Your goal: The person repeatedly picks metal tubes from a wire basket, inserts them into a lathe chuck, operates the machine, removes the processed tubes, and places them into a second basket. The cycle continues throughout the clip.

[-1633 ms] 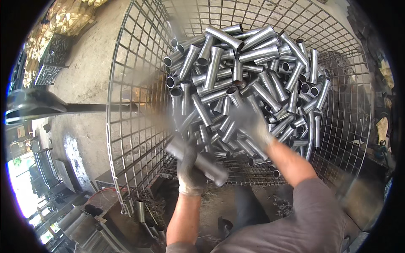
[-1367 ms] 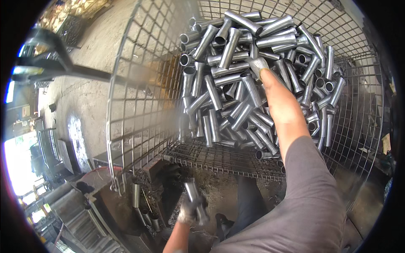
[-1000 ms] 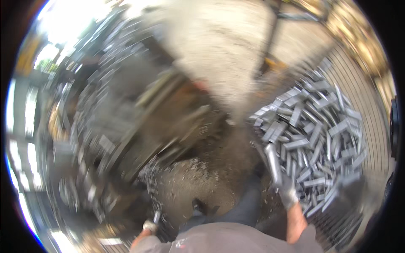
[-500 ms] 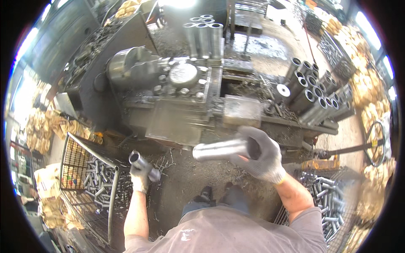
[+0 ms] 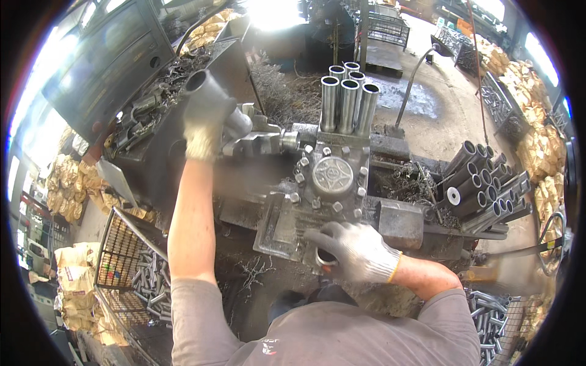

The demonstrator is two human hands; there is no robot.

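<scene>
Metal tubes [image 5: 152, 282] are heaped in the left wire basket [image 5: 116, 262], partly hidden by the sleeve; similar pieces [image 5: 486, 322] are contained in the right wire basket [image 5: 519, 323], cut off at the view's rim. One blurred tube [image 5: 240, 124] is grasped in the gloved left hand [image 5: 209, 122], beside the machine [image 5: 332, 175]. A second tube [image 5: 326, 258], mostly covered, is gripped by the gloved right hand [image 5: 354, 251], before the machine; only its open end is exposed.

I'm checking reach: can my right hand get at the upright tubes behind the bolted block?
Probably not freely: your right hand appears to hold a tube, and the bolted block lies between it and those upright tubes, though their tops look uncovered.
</scene>
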